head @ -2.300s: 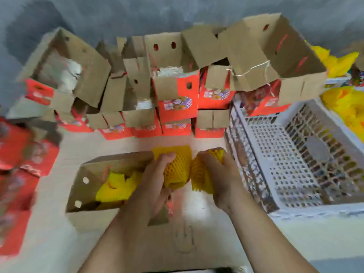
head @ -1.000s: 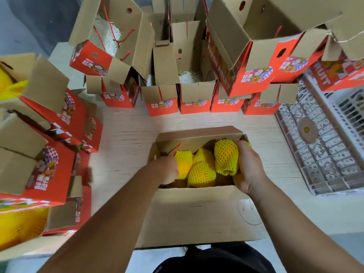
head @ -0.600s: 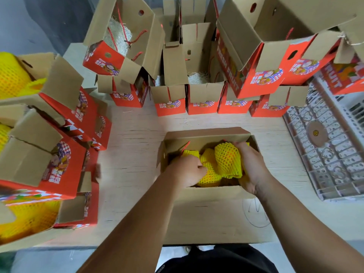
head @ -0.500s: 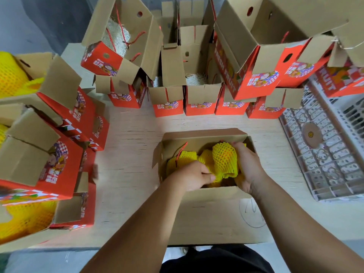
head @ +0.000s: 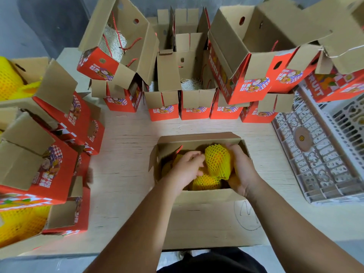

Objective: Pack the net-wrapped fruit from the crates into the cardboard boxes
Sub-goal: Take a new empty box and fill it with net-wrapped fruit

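An open cardboard box (head: 199,137) stands on the table in front of me with several fruits in yellow foam net inside. My right hand (head: 243,170) grips one netted fruit (head: 217,161) from its right side, upright at the box's right end. My left hand (head: 186,171) is inside the box with curled fingers on the netted fruits at the left; it hides most of them. Another netted fruit (head: 206,182) lies below, near the front wall.
Empty red and brown boxes (head: 195,99) with open flaps are stacked along the back of the table. Filled boxes of yellow netted fruit (head: 21,223) pile up on the left. A white plastic crate (head: 323,154) stands at the right.
Both hands carried netted fruits from above the table into the box. My left hand has pushed deeper into the left side, and the right hand has set its fruit lower at the right.
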Demonstrator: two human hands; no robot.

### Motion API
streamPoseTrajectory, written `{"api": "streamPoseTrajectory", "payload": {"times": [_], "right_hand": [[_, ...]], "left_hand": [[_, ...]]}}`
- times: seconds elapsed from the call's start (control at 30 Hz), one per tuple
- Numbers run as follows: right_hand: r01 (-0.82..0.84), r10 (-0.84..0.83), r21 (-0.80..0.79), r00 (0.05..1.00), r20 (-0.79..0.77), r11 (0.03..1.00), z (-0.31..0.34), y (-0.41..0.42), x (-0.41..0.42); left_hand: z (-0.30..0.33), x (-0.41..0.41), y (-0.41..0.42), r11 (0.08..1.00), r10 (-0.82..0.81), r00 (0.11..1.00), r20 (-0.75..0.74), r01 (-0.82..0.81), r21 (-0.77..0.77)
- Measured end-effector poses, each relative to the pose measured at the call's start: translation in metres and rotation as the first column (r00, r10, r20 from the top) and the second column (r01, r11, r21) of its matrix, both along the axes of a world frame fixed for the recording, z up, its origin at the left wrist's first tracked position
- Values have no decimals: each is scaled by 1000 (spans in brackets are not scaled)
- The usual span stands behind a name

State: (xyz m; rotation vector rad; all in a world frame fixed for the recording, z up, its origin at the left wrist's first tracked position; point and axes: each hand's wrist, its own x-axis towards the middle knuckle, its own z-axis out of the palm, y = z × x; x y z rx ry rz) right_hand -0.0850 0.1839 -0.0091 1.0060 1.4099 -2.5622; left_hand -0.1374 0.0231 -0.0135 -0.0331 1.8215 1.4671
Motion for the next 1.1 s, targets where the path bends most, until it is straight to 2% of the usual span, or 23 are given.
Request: {"api": "streamPoseTrajectory", "payload": {"times": [0.07,0.2,0.27,0.37,0.4,0.47,0.5,0.53,0.6,0.67,0.73,0.77,0.8,0.83,0.97,1.03,1.07,1.1], "right_hand": [[-55,55,-11,998,-41,998,6,-7,0],[-117,123,141,992,-33,983,21,-27,-4],[-214,222,127,973,-58,969,30,-33,-6],[-437,444,149,896,-15,887,37,-35,-9],[-489,497,200,868,14,849,35,-35,-10],[-514,538,411,840,67,753,29,-40,-14],[-501,547,532,833,83,683,24,-44,-17],[-506,571,647,811,130,571,18,-49,-19],[-591,661,769,681,315,243,8,-63,-24],[-662,735,747,475,484,-64,-3,-76,-32],[-642,683,680,320,657,-353,-9,-84,-44],[-613,625,642,290,725,-460,-8,-87,-50],[-602,593,618,278,756,-506,-6,-90,-56],[-613,609,618,265,748,-492,-5,-93,-59],[-704,754,627,202,625,-332,1,-83,-59],[-817,817,557,213,536,-152,10,-69,-60],[-854,830,519,258,494,-44,12,-62,-62],[-864,823,501,322,468,53,12,-56,-62]], "left_hand": [[4,12,2,983,36,995,96,-52,178],[4,19,0,944,220,975,-13,-210,254],[5,17,-8,922,302,952,-50,-278,270],[11,1,-27,963,267,933,-243,-247,111],[14,-4,-34,970,241,920,-310,-237,51],[14,-10,-48,965,222,861,-457,-260,-21],[12,-10,-54,954,233,803,-549,-299,-33],[8,-8,-58,939,243,732,-636,-342,-35],[-4,-1,-60,927,193,615,-764,-369,-63],[-17,5,-56,916,47,526,-849,-363,-174],[-23,8,-51,872,-108,500,-860,-367,-323],[-24,8,-49,849,-159,509,-846,-367,-381],[-25,7,-48,834,-176,517,-838,-374,-406],[-26,7,-48,832,-167,524,-835,-380,-404],[-23,7,-48,852,-62,522,-850,-416,-318],[-21,8,-49,860,-7,524,-852,-431,-272],[-19,8,-49,855,-46,521,-853,-421,-303],[-19,8,-49,831,-157,516,-842,-392,-395]]}}
